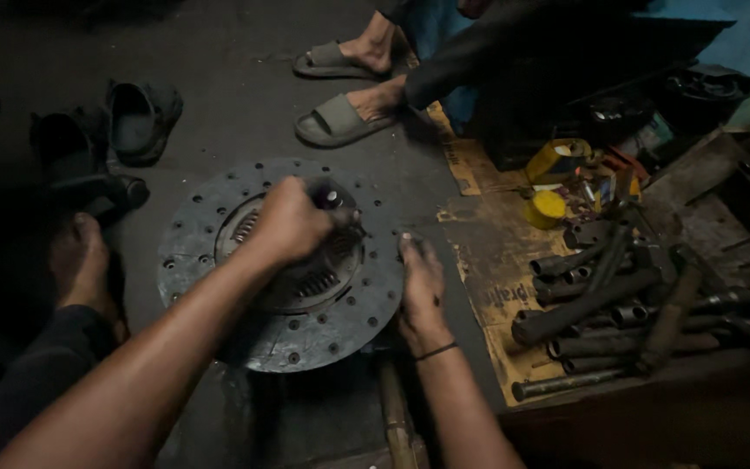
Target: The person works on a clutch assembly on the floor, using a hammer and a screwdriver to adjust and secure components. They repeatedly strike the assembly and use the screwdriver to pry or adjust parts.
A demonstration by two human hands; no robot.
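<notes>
Clutch disc (219, 260): round, grey, flat on the dark floor, ringed with small holes, coil springs set about its hub. It lies directly under the fingers of both hands.

Left hand (286, 221): fingers curled tight into a fist over the hub, wrapped round a short dark tool (330, 196) whose metal tip shows just past the knuckles. What the tip meets beneath the fist is hidden.

Right hand (421, 287): fingers laid together, flat and pressed down on the disc's outer edge, steadying it. Nothing pinched. A thin dark band sits at the wrist.

State of the work: springs and hub appear in place and the disc whole; judging from the grip, the job at the hub is under way, not finished. How much is left cannot be told in this light.

Wooden handle (395, 408): on the floor below the right wrist, touching neither hand.

Cardboard sheet (488, 252): just beyond the right fingertips.

Pile of metal pipes (601, 304): farther out on that side, loosely heaped on a board.

Yellow tin (547, 208): past the pipes, among small clutter.

Another person's sandalled feet (340, 117): beyond the disc's far edge.

Dark shoes (136, 117): well out from the left fist.

The person's own bare foot (80, 260): near the left forearm.
</notes>
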